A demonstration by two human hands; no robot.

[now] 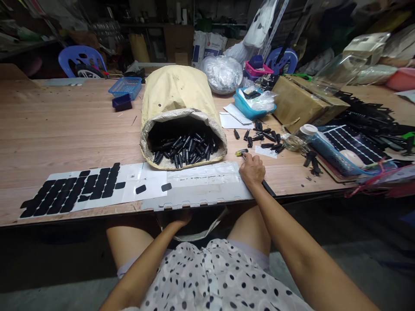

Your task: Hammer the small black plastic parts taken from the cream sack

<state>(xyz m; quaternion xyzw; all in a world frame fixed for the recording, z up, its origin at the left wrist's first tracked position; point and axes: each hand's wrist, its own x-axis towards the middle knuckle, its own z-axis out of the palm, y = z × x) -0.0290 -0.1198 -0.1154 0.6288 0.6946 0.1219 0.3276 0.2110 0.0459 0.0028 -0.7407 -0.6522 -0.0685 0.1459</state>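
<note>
Shows a long bench (48, 134) with a pale wood-grain top, stretching from left to right and catching a soft sheen. Beyond its far edge, includes a blue plastic chair (82, 49) at left and another blue chair (292, 60) at right, partly hidden. Farther back, sinks into dim shadow, with a crowded shelf (155, 25) near centre and a slanting slotted metal upright (276, 28) at right. Below, stays dark, with grey floor (346, 259) visible at near right.
</note>
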